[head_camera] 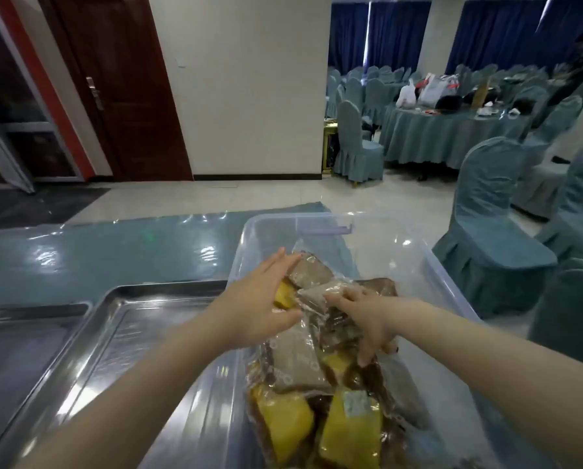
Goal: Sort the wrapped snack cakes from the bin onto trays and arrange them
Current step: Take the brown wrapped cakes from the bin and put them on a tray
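Both hands reach into the clear plastic bin [249, 238]: left hand [259, 306] spread flat and right hand [368, 319] splayed on the clear-wrapped brown and yellow snack cakes [300, 360], apparently to select one.

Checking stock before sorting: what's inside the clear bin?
The clear bin holds a pile of wrapped snack cakes, yellow and brown; both hands and upper cakes cover those beneath.

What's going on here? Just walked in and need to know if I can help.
A person has both hands in a clear plastic bin of wrapped snack cakes. The left hand and the right hand rest on brown cakes. The metal tray beside the bin holds none yet.
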Motion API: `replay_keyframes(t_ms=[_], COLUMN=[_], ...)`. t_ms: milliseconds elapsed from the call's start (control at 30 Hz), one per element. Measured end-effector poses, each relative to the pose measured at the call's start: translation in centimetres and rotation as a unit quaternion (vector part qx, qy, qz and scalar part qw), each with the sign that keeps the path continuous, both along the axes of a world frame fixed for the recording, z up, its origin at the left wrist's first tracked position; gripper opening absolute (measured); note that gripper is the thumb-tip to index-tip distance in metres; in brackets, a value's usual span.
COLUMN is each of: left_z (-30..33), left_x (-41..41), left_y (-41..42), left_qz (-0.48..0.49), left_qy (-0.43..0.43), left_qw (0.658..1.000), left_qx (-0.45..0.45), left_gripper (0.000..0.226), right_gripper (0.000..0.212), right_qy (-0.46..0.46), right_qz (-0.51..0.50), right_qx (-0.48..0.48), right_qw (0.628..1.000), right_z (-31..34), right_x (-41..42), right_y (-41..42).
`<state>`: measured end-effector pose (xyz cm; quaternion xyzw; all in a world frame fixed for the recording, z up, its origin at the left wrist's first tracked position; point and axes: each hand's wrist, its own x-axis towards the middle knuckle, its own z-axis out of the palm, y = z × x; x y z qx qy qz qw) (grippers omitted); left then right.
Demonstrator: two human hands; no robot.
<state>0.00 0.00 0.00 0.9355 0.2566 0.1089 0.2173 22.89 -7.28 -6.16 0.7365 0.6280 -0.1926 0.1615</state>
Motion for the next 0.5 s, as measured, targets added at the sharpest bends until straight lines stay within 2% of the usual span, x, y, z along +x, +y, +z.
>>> replay_keyframes(t_ms=[67,133,233,333,400,500], left_z=[-0.6,-1.8,-4.1,-5.9,-6.2,-6.2], left_x=[1.8,3.7,5.9,6.0,5.5,5.0], left_y=[0.4,0.8,1.3,1.6,1.9,1.9], left_qz=[-0.022,-0.021,0.017,0.042,0.054,0.066], left_qy=[0.085,0.167,0.268,0.327,0.317,0.324], left_qw=[0.996,0.986,0.963,0.943,0.945,0.944], left_qx=[-0.009,-0.003,-0.032,-0.054,-0.051,0.002], left_gripper=[0.096,0.109,0.124,0.131,0.125,0.092], right_gripper=[0.141,0.140,0.118,0.097,0.091,0.088], right_qy=[-0.005,-0.036,-0.075,-0.088,-0.084,-0.094], right_qz=[-0.010,-0.009,0.008,0.025,0.021,-0.006], right_qx=[-0.028,-0.017,0.049,0.097,0.141,0.222], right_qw=[1.000,0.999,0.996,0.991,0.986,0.970], right_z=[-0.8,-2.3,-3.2,-3.0,-2.3,-1.5], right_x=[-0.4,-0.9,-0.5,0.1,0.4,0.8], right_y=[0.2,0.3,0.3,0.4,0.8,1.3])
